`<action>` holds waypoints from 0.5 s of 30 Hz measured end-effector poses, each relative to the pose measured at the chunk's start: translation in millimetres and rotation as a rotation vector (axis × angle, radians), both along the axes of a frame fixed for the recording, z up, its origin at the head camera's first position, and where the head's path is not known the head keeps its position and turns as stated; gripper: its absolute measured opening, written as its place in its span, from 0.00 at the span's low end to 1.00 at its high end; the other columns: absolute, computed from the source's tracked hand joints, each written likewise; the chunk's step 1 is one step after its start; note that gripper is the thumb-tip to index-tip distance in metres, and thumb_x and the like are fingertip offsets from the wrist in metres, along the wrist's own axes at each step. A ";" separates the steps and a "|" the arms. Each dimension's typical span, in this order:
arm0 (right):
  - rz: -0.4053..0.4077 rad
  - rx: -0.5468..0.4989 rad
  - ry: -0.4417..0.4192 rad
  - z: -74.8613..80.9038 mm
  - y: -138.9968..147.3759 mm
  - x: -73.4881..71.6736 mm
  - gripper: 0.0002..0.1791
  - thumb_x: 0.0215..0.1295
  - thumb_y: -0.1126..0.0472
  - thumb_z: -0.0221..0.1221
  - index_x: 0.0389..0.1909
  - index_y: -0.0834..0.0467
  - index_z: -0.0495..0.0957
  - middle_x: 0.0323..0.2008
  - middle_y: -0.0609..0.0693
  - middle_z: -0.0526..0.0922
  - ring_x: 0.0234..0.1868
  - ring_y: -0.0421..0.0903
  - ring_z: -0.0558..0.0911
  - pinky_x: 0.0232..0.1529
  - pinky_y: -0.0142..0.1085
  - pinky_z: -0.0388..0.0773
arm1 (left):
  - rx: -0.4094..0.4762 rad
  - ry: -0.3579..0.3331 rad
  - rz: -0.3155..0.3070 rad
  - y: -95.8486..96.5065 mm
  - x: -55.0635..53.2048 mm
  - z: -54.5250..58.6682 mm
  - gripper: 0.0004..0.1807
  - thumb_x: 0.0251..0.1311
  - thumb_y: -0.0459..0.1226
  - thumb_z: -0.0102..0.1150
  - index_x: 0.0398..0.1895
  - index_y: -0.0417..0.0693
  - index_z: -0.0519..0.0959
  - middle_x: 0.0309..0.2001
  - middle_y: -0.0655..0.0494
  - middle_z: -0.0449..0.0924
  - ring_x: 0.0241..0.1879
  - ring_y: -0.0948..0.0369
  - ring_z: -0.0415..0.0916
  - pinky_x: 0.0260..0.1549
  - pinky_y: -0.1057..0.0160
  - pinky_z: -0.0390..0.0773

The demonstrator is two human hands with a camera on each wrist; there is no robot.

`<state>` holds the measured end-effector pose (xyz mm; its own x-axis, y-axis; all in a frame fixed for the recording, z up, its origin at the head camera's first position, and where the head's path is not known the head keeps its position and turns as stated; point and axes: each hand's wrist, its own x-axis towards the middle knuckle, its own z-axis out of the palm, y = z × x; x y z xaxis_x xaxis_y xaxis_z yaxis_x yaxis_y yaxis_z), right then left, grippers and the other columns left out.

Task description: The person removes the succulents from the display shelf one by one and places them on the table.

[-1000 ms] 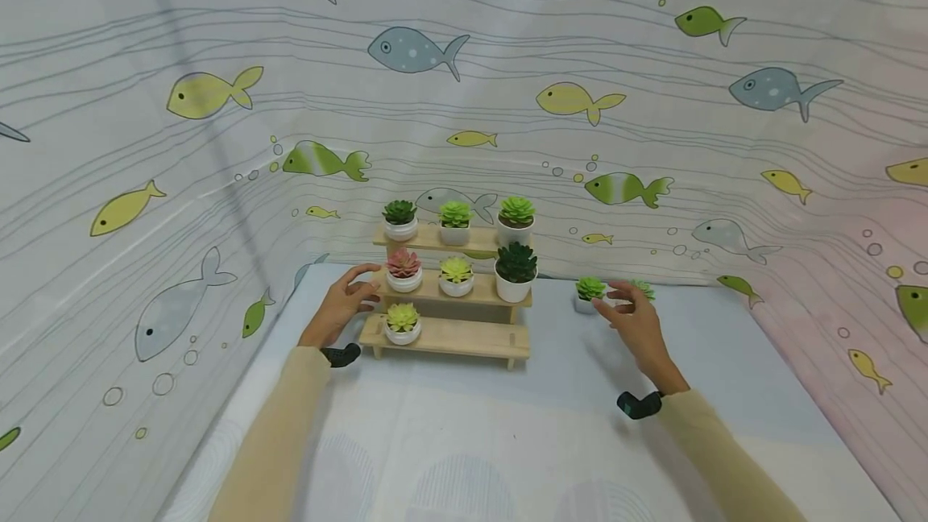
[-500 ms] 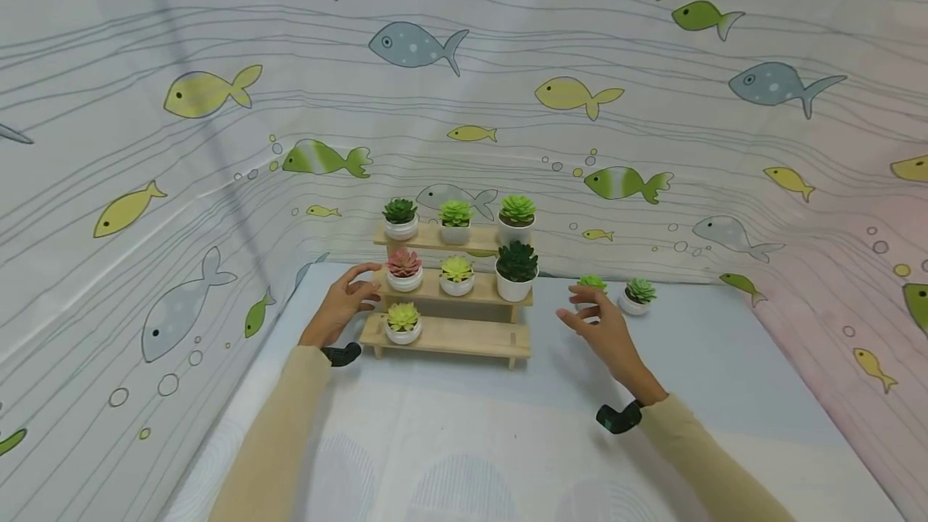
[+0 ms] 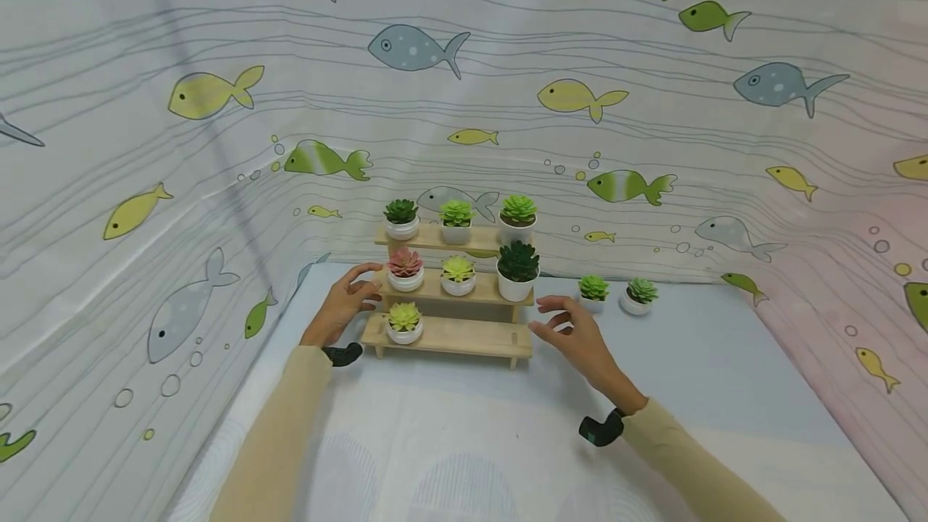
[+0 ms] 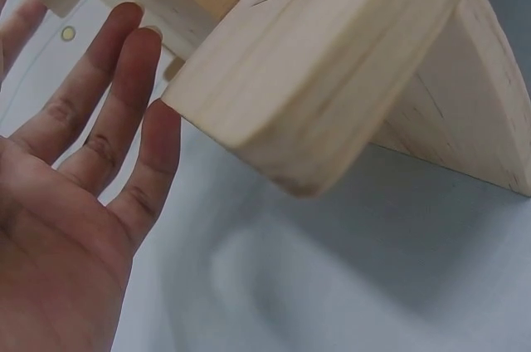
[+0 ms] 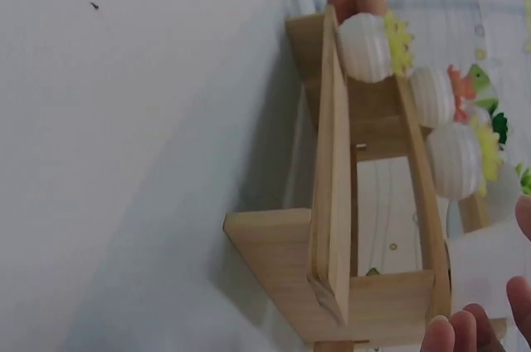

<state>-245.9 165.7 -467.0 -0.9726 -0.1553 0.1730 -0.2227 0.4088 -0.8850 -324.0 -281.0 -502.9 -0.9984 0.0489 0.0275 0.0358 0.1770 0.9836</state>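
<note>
Over there on the bench (image 3: 449, 417), the wooden stand (image 3: 464, 336) stretches crosswise from the left hand (image 3: 339, 311), relaxed and gripping nothing, its fingertips (image 4: 162, 124) right at one end, to the slightly farther right hand (image 3: 582, 345), loosely curved, empty, just off the other.

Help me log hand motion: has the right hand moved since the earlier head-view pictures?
Yes, leftward: in the head view, the right hand has come much closer to the right end of the three-tier wooden plant stand.
</note>
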 end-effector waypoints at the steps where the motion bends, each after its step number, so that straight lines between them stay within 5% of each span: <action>1: 0.008 -0.001 0.004 0.6 -2.4 0.7 0.29 0.65 0.46 0.70 0.62 0.54 0.76 0.57 0.56 0.79 0.50 0.50 0.78 0.49 0.42 0.78 | -0.006 0.000 -0.001 -0.1 -0.1 0.0 0.29 0.69 0.54 0.64 0.71 0.64 0.71 0.52 0.45 0.82 0.52 0.48 0.79 0.56 0.43 0.77; 15: 0.161 -0.065 0.054 0.5 -40.0 1.3 0.25 0.65 0.51 0.71 0.61 0.52 0.78 0.56 0.55 0.80 0.48 0.50 0.79 0.46 0.39 0.79 | 0.015 -0.037 -0.025 0.9 2.4 7.8 0.29 0.74 0.47 0.61 0.75 0.56 0.68 0.52 0.46 0.82 0.52 0.48 0.79 0.59 0.37 0.73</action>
